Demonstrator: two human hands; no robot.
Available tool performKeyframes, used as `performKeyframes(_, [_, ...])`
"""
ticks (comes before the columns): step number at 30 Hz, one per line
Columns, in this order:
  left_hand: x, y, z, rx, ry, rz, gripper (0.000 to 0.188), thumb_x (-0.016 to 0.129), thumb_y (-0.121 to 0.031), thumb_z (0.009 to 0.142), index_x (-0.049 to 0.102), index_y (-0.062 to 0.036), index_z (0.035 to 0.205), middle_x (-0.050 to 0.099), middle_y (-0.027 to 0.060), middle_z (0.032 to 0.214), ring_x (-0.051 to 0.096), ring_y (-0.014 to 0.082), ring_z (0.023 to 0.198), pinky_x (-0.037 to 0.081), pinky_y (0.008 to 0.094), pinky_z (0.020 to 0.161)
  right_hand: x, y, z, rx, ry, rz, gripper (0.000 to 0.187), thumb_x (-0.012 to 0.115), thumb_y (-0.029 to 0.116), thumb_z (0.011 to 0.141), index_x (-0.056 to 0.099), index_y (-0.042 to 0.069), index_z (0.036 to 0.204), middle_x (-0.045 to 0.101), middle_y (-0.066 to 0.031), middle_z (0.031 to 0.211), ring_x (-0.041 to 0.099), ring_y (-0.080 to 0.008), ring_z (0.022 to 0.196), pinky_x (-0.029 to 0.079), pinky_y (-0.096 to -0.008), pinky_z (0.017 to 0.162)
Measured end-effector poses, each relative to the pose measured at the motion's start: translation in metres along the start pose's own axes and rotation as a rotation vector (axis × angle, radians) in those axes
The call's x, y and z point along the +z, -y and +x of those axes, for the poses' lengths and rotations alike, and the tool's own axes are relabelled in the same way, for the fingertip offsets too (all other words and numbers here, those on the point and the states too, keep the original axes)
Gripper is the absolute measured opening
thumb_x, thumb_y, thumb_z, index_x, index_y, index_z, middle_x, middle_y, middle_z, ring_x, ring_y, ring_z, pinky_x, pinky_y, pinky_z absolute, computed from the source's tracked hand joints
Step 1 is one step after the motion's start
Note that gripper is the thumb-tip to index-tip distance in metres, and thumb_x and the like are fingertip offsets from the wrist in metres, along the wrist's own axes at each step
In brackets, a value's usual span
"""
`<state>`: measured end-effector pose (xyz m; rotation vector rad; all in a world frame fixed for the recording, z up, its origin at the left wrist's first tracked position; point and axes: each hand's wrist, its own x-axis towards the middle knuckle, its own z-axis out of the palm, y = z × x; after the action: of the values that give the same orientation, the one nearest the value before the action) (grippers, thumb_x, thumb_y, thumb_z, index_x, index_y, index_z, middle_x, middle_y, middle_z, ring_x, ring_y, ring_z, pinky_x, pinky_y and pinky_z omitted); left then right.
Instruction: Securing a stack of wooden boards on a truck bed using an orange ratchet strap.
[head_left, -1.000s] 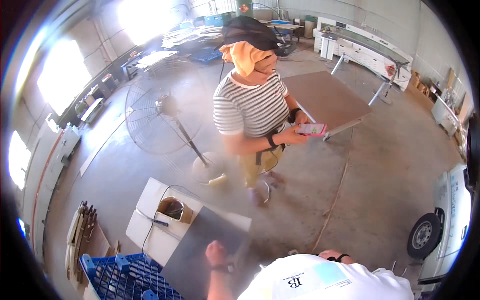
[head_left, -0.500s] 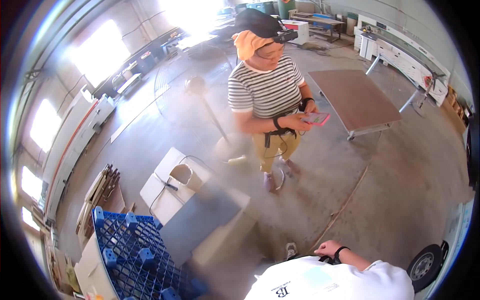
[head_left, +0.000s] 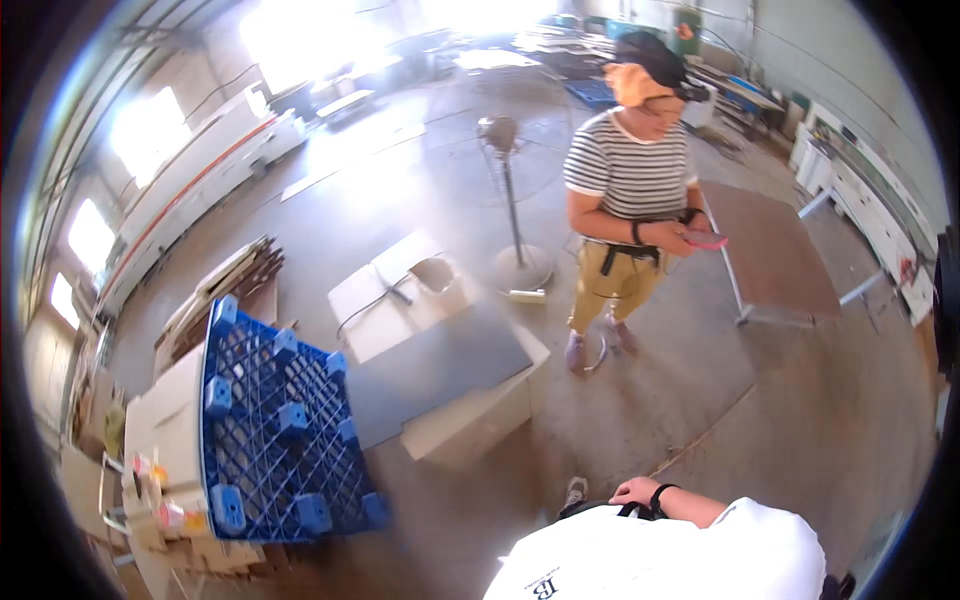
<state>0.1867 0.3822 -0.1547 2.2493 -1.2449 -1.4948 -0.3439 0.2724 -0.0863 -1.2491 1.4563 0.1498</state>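
My right hand [head_left: 633, 490], with a black band at the wrist, is at the front of my waist. Its fingers are curled beside a black strap or pouch [head_left: 590, 507]; whether they grip it is hidden. My white shirt [head_left: 660, 555] fills the lower edge. My left hand is out of sight. Ahead of me stands another person [head_left: 632, 170] in a striped shirt and dark cap, looking down at a pink-edged phone [head_left: 706, 240] held in both hands.
A blue plastic pallet [head_left: 290, 415] stands on edge at left, beside cardboard [head_left: 165, 430]. Grey and white boards [head_left: 440, 375] lie low near it, with an open bucket-like container [head_left: 437, 280]. A pedestal fan [head_left: 512, 200] and a brown-topped table [head_left: 775, 245] stand farther off.
The view has swung left, so the person, table and boards sit farther right and more of the pallet shows. My right hand stays at my waist.
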Motion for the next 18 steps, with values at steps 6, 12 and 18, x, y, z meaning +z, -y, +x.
performKeyframes(6, [0.010, 0.111, -0.102, -0.089, -0.060, -0.180, 0.038, 0.064, -0.036, 0.094, 0.074, -0.0083, 0.119, 0.072, 0.0219, 0.123, 0.069, 0.0377, 0.114, 0.056, 0.0487, 0.093, 0.063, 0.031, 0.024, -0.209, -0.027, -0.192, 0.053, 0.073, 0.056, 0.090, 0.080, 0.007, 0.110, 0.079, -0.0121, 0.098, 0.074, -0.0236, 0.088, 0.057, -0.0371, 0.081])
performKeyframes(12, [0.054, 0.194, -0.193, -0.289, -0.079, -0.387, 0.039, 0.064, -0.036, 0.094, 0.074, -0.0082, 0.120, 0.072, 0.0218, 0.124, 0.069, 0.0373, 0.115, 0.056, 0.0483, 0.094, 0.141, 0.106, 0.033, -0.141, -0.107, -0.244, 0.042, 0.071, 0.041, 0.092, 0.078, 0.002, 0.109, 0.078, -0.0146, 0.105, 0.073, -0.0243, 0.102, 0.056, -0.0370, 0.091])
performKeyframes(18, [0.085, 0.234, -0.247, -0.476, -0.008, -0.603, 0.040, 0.064, -0.036, 0.094, 0.074, -0.0082, 0.121, 0.072, 0.0218, 0.125, 0.069, 0.0369, 0.116, 0.055, 0.0479, 0.094, 0.178, 0.244, 0.034, -0.218, 0.039, -0.328, 0.039, 0.070, 0.034, 0.095, 0.077, 0.002, 0.114, 0.078, -0.0162, 0.106, 0.073, -0.0267, 0.101, 0.056, -0.0370, 0.094])
